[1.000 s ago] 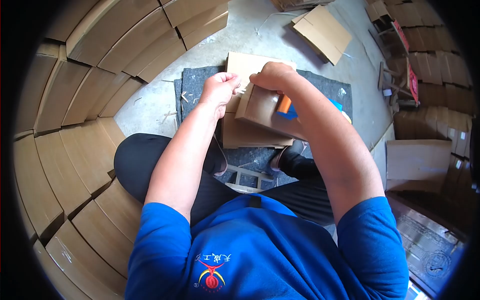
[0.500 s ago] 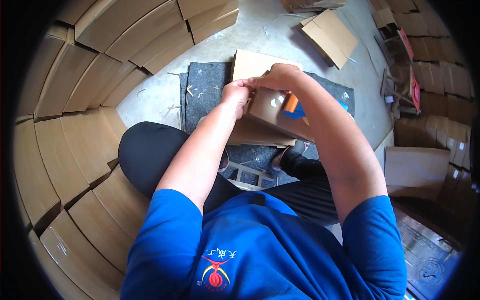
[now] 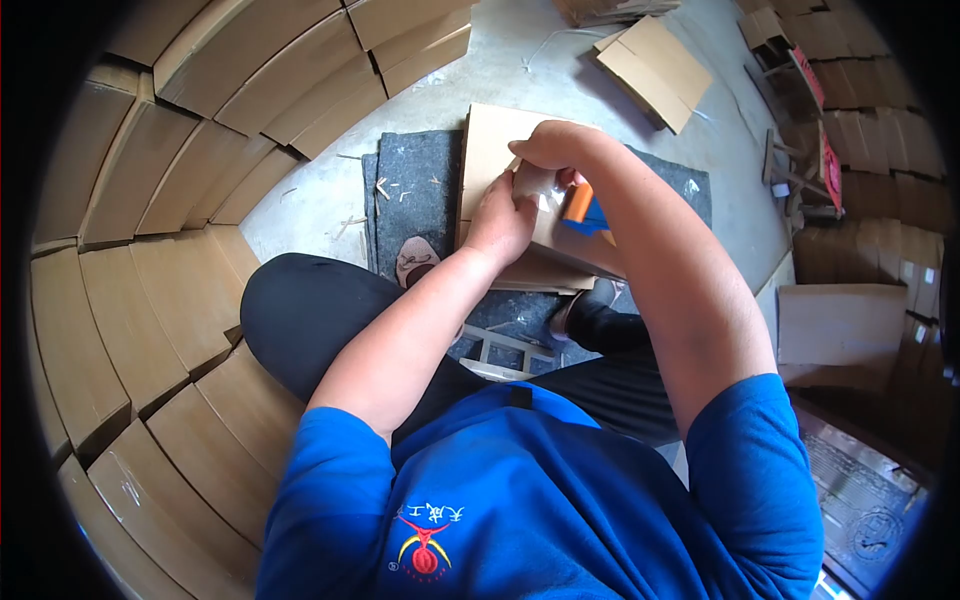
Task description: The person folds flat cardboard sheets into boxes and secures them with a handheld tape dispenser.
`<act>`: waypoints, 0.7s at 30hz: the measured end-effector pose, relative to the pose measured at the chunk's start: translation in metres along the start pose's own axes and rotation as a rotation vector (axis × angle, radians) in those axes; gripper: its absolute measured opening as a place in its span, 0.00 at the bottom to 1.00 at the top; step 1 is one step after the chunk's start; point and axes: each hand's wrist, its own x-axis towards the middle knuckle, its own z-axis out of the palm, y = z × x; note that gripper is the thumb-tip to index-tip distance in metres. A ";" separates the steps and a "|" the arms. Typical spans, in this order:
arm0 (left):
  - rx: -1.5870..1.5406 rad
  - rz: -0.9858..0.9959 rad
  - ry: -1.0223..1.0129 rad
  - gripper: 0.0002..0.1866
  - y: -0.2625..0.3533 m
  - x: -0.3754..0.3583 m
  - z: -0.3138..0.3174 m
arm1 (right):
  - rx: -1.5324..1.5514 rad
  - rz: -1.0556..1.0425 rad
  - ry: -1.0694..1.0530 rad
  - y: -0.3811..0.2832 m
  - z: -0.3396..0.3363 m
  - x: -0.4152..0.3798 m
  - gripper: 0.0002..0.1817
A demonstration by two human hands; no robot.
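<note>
In front of me stands a brown cardboard box [image 3: 487,140], and both hands are over its top. A glossy piece of packing tape [image 3: 536,183] shows between them, its end crumpled and shiny. My left hand [image 3: 503,218] is closed at the tape's near left side, fingers pointing away from me. On the far side, my right hand [image 3: 553,147] bends over the tape with its thumb toward the left and its fingers curled under, partly hidden. Close below the right wrist is an orange and blue tape dispenser [image 3: 583,207], partly covered by my forearm.
Stacked cartons [image 3: 130,300] rise on my left, with more cartons [image 3: 870,170] along the right. A dark mat [image 3: 415,175] lies beneath the box. Flattened cardboard [image 3: 655,72] rests on the floor ahead. A metal frame [image 3: 497,352] sits between my legs.
My left hand has shifted right and toward me, over the box. The tape piece between the hands now shows more clearly. A shoe left of the box has come into view.
</note>
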 end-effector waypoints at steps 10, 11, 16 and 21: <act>-0.552 -0.074 0.056 0.43 0.002 0.025 -0.037 | 0.214 -0.461 0.179 0.078 -0.058 -0.076 0.34; -0.324 0.074 0.198 0.40 -0.001 0.031 -0.031 | 0.213 -0.476 0.235 0.090 -0.059 -0.090 0.35; 0.138 0.348 0.242 0.31 0.020 0.031 0.004 | 0.243 -0.305 0.305 0.136 -0.025 -0.123 0.44; 0.652 0.308 0.126 0.31 0.025 0.036 0.021 | 0.067 -0.181 0.412 0.130 0.013 -0.128 0.40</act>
